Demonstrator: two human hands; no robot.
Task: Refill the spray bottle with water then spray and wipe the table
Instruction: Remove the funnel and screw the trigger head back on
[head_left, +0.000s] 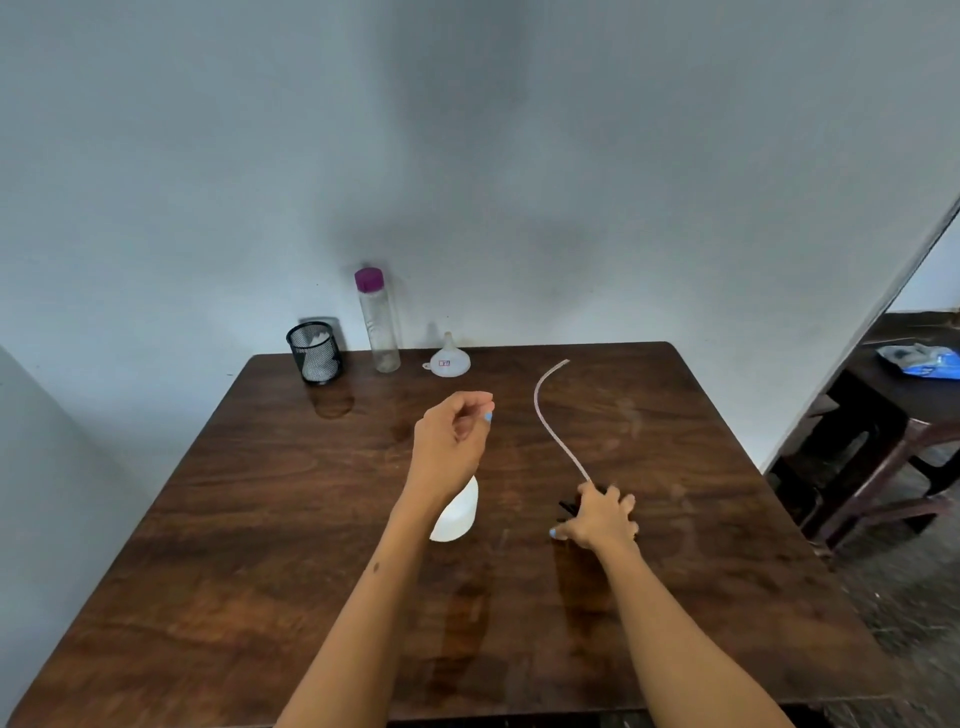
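One curved translucent tube (551, 415) on glossy wooden table (260, 519).

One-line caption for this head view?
Right hand sets spray head with tube on table; white bottle stands open.

Room: plain pale blue-grey wall (519, 156), shadowed at centre. Dark wood-grain table (260, 519) set against it. Doorway at right; beyond, dark wooden furniture (883, 467) bearing a blue-and-white packet (922, 358); rough grey floor (904, 597)
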